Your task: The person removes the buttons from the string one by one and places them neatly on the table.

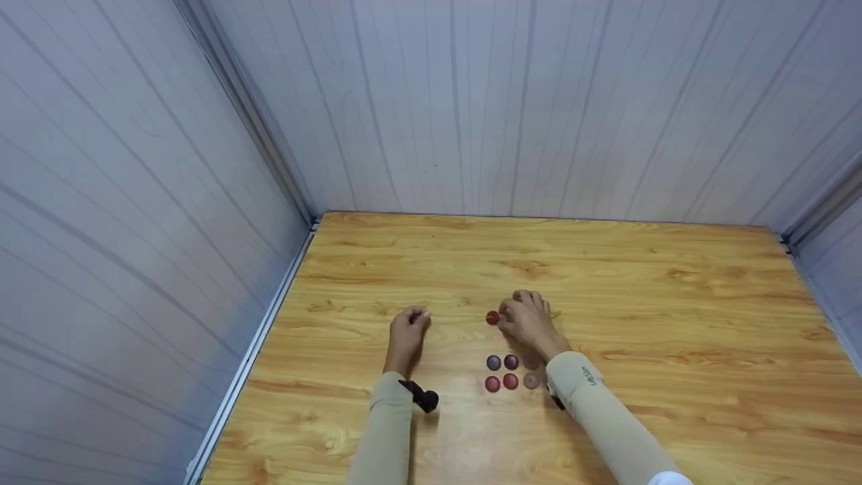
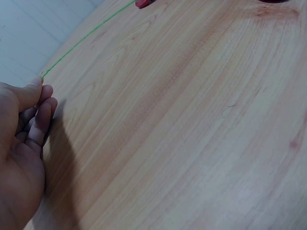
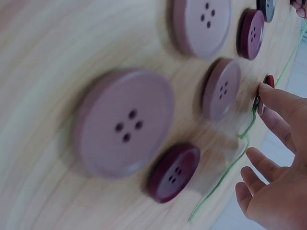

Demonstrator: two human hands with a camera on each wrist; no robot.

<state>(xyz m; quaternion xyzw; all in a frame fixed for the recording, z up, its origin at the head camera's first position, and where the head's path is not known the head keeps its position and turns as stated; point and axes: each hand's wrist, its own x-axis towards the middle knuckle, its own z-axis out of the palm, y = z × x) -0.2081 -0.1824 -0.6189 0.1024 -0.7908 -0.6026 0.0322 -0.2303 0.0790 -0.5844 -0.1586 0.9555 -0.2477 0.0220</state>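
Observation:
My left hand (image 1: 408,333) pinches one end of a thin green string (image 2: 88,34) between thumb and finger. The string runs from there across to a red button (image 1: 492,317), which my right hand (image 1: 531,320) holds between thumb and forefinger. In the right wrist view, a red edge and a darker edge show at those fingertips. Past them, a loose tail of the string lies on the table under my right hand. Closer to me are two short rows of four-holed buttons, among them a grey one (image 1: 493,362), a purple one (image 1: 511,362) and a red one (image 1: 492,384).
A pale pink button (image 1: 531,381) lies beside my right wrist, and another is partly covered by it. The wood-patterned table (image 1: 640,289) meets white panel walls (image 1: 498,121) at the back and sides. A black wrist camera (image 1: 425,401) sticks out from my left sleeve.

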